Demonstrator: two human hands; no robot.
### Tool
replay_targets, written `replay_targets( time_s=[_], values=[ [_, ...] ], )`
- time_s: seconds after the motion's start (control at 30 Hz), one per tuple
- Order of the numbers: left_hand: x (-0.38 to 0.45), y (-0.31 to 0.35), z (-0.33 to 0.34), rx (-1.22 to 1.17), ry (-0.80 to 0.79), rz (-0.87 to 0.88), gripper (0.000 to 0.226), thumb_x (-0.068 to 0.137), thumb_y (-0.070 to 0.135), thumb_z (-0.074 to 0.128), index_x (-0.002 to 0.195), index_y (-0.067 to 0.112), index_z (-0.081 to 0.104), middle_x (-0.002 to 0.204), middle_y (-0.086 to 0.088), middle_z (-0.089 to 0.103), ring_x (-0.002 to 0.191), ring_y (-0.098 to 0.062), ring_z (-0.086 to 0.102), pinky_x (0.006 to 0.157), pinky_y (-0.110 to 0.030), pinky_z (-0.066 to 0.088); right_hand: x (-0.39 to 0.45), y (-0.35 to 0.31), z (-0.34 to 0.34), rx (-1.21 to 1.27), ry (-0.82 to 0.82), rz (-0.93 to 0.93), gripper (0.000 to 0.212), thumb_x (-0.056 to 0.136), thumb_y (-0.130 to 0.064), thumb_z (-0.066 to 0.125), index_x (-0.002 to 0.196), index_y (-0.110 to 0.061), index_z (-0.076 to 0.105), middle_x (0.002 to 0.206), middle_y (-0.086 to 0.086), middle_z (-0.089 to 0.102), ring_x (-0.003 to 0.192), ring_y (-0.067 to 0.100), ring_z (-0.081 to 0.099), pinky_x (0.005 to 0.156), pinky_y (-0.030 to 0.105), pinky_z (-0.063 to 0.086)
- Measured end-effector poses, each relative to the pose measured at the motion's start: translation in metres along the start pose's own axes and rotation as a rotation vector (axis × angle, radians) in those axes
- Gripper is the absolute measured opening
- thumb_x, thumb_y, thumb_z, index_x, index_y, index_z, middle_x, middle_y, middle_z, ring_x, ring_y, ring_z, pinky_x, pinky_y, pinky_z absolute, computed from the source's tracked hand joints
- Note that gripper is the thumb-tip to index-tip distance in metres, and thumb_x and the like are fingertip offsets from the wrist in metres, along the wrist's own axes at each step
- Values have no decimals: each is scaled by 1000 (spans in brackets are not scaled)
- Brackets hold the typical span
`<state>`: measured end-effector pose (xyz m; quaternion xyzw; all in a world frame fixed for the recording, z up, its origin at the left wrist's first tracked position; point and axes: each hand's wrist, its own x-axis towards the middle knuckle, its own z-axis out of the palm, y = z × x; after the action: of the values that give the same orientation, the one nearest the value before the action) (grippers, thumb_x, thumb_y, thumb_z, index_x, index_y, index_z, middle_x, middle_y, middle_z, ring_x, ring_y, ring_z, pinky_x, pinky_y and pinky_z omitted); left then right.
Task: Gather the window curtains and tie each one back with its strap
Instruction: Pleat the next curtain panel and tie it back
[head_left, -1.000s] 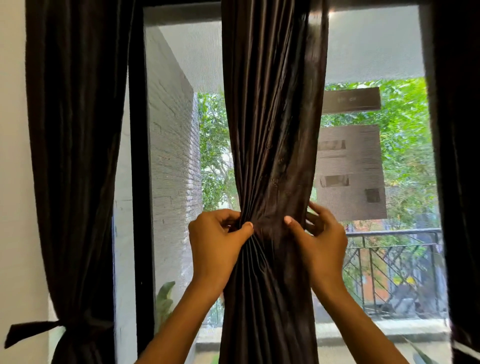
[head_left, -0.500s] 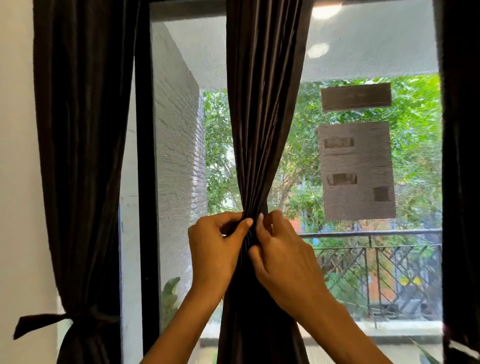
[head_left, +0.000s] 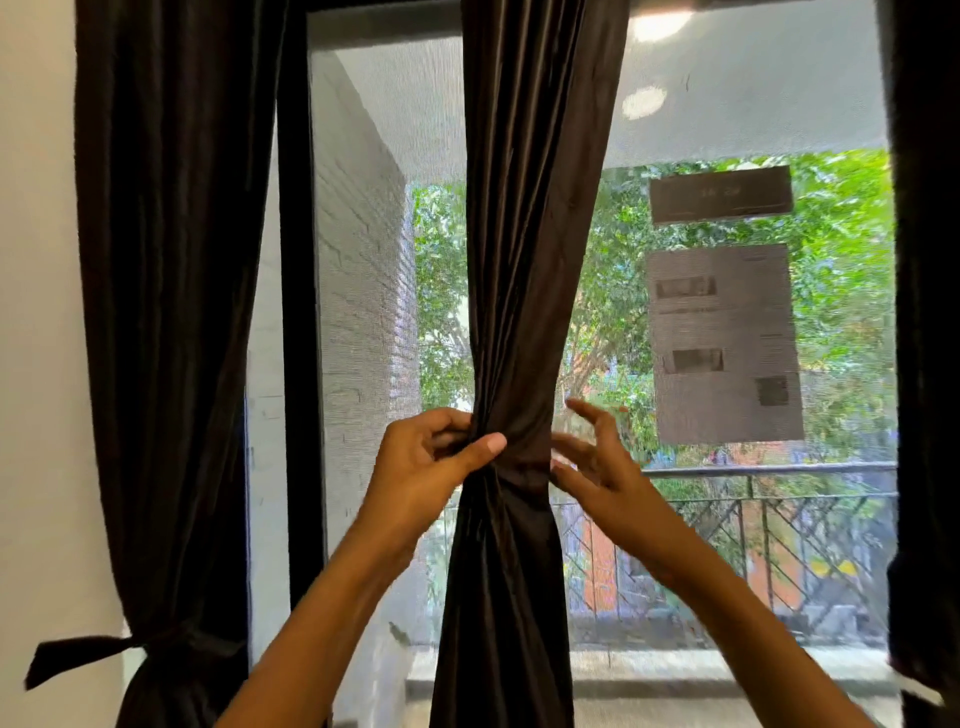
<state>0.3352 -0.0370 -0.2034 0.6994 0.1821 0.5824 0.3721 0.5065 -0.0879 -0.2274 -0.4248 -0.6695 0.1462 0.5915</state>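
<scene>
Three dark curtains showed across the window (head_left: 727, 104). The left curtain (head_left: 171, 312) hung against the frame's left side, already cinched low down by its strap (head_left: 78, 656), one tail sticking out over the wall. The right curtain (head_left: 927, 312) was only a dark strip at the window's right edge, and whether it was tied could not be told. The middle curtain (head_left: 519, 234) hung in front of the glass, bunched to a narrow waist at hand height and flaring out again below. Two papers were stuck on the pane, a small strip (head_left: 721, 195) above a larger sheet (head_left: 724, 343).

Two hands were up at that waist. The left hand (head_left: 431, 462) gripped the gathered folds, thumb pressed across the front. The right hand (head_left: 597, 457) was blurred, fingers spread wide at the curtain's right edge, holding nothing; contact could not be told.
</scene>
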Motion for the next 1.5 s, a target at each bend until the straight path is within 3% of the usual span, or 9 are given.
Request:
replay_targets(
  time_s=[0.2, 0.3, 0.4, 0.67, 0.8, 0.97, 1.13, 1.37, 1.5],
  values=[
    [4, 4, -15, 49, -60, -92, 22, 75, 11, 75, 94, 1, 68, 90, -11, 74, 92, -23, 70, 93, -42, 52, -5, -18, -5, -176, 74, -86, 30, 70, -28, 76, 93, -11, 65, 74, 10, 71, 68, 19, 69, 70, 36, 55],
    [2, 2, -13, 324, 134, 105, 20, 70, 19, 81, 81, 6, 71, 78, -4, 74, 76, -12, 71, 80, -27, 56, -10, -43, -5, -308, 228, -158, 18, 67, -21, 83, 74, -10, 72, 60, 3, 70, 51, 9, 66, 53, 22, 54],
    [-8, 8, -6, 492, 292, 281, 24, 65, 25, 85, 80, 12, 71, 72, 8, 68, 68, 3, 63, 66, -7, 49, -9, -65, 3, -35, 162, -90, 9, 76, -5, 76, 78, 3, 73, 66, 14, 72, 59, 17, 71, 59, 29, 56],
    [-26, 22, 2, 578, 192, 398, 49, 67, 17, 85, 105, 21, 54, 75, 2, 68, 68, -6, 64, 66, -23, 53, 0, -66, 20, 114, 203, 103, 20, 90, -17, 58, 78, -15, 75, 74, -3, 75, 70, 4, 70, 66, 23, 49],
    [-23, 29, 0, 580, 125, 395, 24, 78, 35, 72, 95, 20, 70, 78, 13, 70, 77, 3, 64, 67, -10, 49, -5, -61, 31, -20, 257, -13, 25, 89, -14, 59, 74, -26, 75, 74, 6, 74, 74, 11, 69, 67, 24, 53],
    [-12, 33, -8, 501, 212, 245, 29, 84, 31, 68, 57, 30, 57, 52, 12, 56, 52, 3, 57, 48, -9, 40, -8, -49, 33, -264, 242, -116, 32, 83, -9, 65, 112, -21, 70, 104, -4, 73, 93, 2, 67, 84, 33, 56],
    [2, 32, -12, 475, 169, 89, 21, 79, 29, 73, 68, 12, 67, 68, -10, 68, 65, -19, 67, 62, -33, 51, -24, -46, 41, -548, 161, -209, 76, 59, -45, 85, 125, -40, 48, 113, -13, 65, 102, 6, 61, 78, 34, 55],
    [2, 30, -5, 369, 97, 37, 21, 80, 23, 74, 61, 20, 65, 67, -8, 69, 63, -18, 68, 59, -28, 54, -26, -38, 53, -753, 450, -423, 14, 83, -29, 62, 98, -30, 63, 67, -19, 38, 58, 12, 48, 44, 19, 35],
    [0, 23, -5, 348, 64, 63, 16, 83, 22, 70, 81, 6, 73, 72, -10, 71, 63, -17, 69, 57, -25, 54, -10, -22, 39, -477, 492, -304, 14, 86, -33, 54, 94, -28, 65, 86, -4, 60, 77, 15, 57, 58, 39, 48]
  ],
)
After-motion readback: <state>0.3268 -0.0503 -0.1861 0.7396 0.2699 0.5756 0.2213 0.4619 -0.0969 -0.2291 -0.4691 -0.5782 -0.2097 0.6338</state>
